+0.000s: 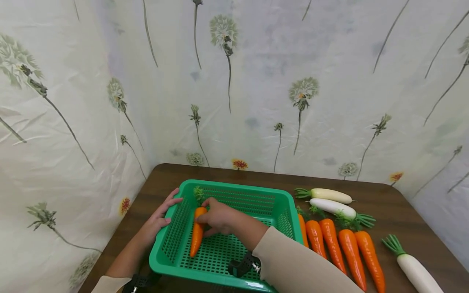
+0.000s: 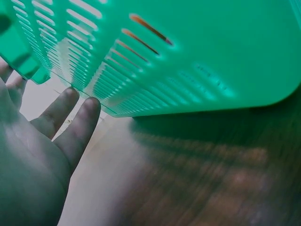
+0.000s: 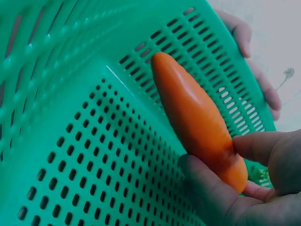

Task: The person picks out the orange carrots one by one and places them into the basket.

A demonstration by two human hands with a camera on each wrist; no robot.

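Right hand [image 1: 220, 217]: pinching carrot [image 1: 197, 236], lower centre; seemingly placing, next requiring release;
Left hand [image 1: 158, 223]: steadying basket [image 1: 198, 276], fingers extended (contact partly hidden)

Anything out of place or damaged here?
No visible damage to the held carrot or basket. One white radish lies apart from the other two radishes, on the table's right, slightly odd at most.
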